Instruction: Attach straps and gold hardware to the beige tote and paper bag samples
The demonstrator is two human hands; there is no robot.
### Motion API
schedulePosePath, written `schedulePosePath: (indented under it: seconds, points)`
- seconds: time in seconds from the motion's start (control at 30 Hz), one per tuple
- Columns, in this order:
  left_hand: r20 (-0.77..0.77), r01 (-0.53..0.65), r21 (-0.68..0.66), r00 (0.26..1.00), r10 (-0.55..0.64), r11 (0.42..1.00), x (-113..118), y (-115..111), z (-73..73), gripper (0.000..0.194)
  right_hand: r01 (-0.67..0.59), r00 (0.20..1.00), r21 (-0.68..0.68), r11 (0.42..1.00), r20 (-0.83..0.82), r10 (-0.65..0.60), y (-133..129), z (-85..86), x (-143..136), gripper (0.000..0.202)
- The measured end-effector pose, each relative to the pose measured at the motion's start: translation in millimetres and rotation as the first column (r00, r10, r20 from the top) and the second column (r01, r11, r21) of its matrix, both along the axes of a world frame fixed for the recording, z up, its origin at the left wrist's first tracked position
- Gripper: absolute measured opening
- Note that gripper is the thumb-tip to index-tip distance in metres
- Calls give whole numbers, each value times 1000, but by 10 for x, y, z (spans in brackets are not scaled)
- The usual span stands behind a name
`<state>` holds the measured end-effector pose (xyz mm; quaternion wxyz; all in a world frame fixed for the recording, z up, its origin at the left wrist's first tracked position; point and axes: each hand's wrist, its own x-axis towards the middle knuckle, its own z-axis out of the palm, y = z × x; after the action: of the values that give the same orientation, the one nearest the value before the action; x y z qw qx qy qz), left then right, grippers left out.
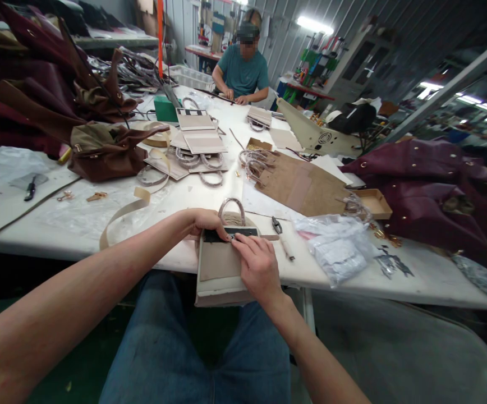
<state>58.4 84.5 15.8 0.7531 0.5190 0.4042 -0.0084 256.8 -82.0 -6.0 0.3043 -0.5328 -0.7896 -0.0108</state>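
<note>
A beige bag panel (220, 264) with a dark strip along its top lies over the table's front edge, above my lap. A plastic-wrapped handle (232, 203) arches up behind it. My left hand (210, 223) is closed on the panel's upper edge, its thumb on the dark strip. My right hand (258, 261) lies over the panel's right side, its fingertips pressed together at the strip's middle beside the left thumb. Something small and metallic shows between the fingertips, too small to name. Pliers (277, 225) lie on the table to the right.
Beige panels with handles (205, 141) are stacked further back. A brown panel pile (306, 182) and a plastic bag (340, 247) lie to the right. Brown bags (104, 151) stand left, maroon bags (432, 191) right. A person (243, 70) works across the white table (142, 247).
</note>
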Motion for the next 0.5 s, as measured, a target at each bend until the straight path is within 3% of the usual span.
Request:
schedulePosePath:
  seconds: [0.3,0.43,0.5]
  points:
    - [-3,-25,21,1000,25,999,-6,-21,47,33,2,999,-8,1000,-35,-2,1,-19,-52,43]
    - [-54,-55,30,997,56,998,26,-25,27,36,-59,996,-10,998,-74,58,74,183,141,35]
    - [-70,-46,26,996,48,999,31,-22,28,39,66,984,39,997,-169,-59,225,297,376,29]
